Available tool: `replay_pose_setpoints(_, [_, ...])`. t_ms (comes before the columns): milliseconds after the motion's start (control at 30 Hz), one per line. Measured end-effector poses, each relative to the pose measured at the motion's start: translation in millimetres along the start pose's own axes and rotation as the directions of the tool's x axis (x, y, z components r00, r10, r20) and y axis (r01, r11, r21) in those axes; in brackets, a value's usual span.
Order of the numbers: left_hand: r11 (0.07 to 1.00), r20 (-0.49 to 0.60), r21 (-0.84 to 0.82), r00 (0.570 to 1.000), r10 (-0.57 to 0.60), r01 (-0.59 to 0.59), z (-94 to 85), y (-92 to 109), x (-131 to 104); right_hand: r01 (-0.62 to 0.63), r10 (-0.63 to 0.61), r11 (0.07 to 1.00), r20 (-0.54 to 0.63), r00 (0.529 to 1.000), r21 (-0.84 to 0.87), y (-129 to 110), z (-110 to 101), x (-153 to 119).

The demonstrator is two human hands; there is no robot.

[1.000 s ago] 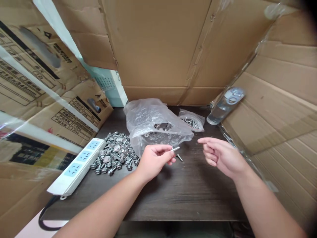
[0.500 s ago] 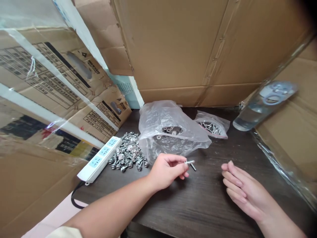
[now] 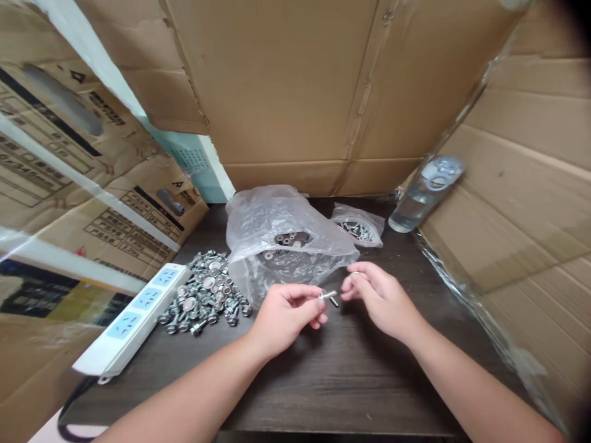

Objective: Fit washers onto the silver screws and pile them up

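Observation:
My left hand (image 3: 292, 312) is closed in a pinch on a silver bolt (image 3: 329, 295), whose shank points right. A second bolt (image 3: 334, 302) shows just under it; whether it is held too I cannot tell. My right hand (image 3: 379, 298) is just to the right, thumb and fingertips pinched together, with a thin pale edge between them too small to name. Behind both hands lies a clear plastic bag (image 3: 277, 212), its mouth facing me, with metal washers (image 3: 290, 239) inside. Left of it is a heap of bolts with washers on them (image 3: 210, 289).
A white power strip (image 3: 138, 314) borders the bolt heap on the left. Farther back are a small zip bag of screws (image 3: 360, 229) and a water bottle (image 3: 422, 194). Cardboard (image 3: 286, 80) walls in the dark tabletop (image 3: 323, 387) at the back and both sides.
My right hand has moved left and up, close to the bolt in my left hand, and its fingertips are now pinched. The view has turned to the right.

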State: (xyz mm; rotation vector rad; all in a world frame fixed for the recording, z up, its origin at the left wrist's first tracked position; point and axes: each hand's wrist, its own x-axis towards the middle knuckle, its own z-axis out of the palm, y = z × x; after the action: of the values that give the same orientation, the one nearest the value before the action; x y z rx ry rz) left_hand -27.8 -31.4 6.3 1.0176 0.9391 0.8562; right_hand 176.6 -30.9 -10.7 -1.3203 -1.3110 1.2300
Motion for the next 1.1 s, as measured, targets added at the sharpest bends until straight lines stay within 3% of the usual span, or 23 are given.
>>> replay_pose_setpoints(67, [1.000,0.006,-0.005,1.000,0.019,-0.019,-1.2,1.6,0.1,0.055,-0.053,0.996,0.037,0.998,-0.063,-8.4,13.1,3.8])
replay_pose_setpoints(267, [0.998,0.028,0.011,0.998,-0.060,0.060,-1.1,4.9,1.1,0.131,-0.126,0.989,-0.068,0.990,0.074,-1.0,36.1,-6.2])
replay_pose_setpoints(400, [0.990,0.026,0.024,0.990,-0.136,0.136,1.6,4.9,3.1,0.260,-0.260,0.966,-0.070,0.963,-0.012,5.3,34.0,-15.1])
replay_pose_setpoints(633, [0.982,0.014,0.030,0.982,-0.189,0.189,6.4,5.0,7.1,0.467,-0.485,0.846,-0.007,0.875,-0.256,1.4,23.6,-18.0])
replay_pose_setpoints(967, [0.986,0.020,0.000,0.986,-0.164,0.164,0.1,1.3,7.9,0.452,-0.433,0.838,0.133,0.892,-0.307,4.8,8.8,-9.1])
replay_pose_setpoints(1100, [0.959,0.052,-0.148,0.970,-0.238,0.243,-0.5,1.0,10.0,0.521,-0.471,0.815,0.233,0.851,-0.254,1.8,3.3,-4.0])
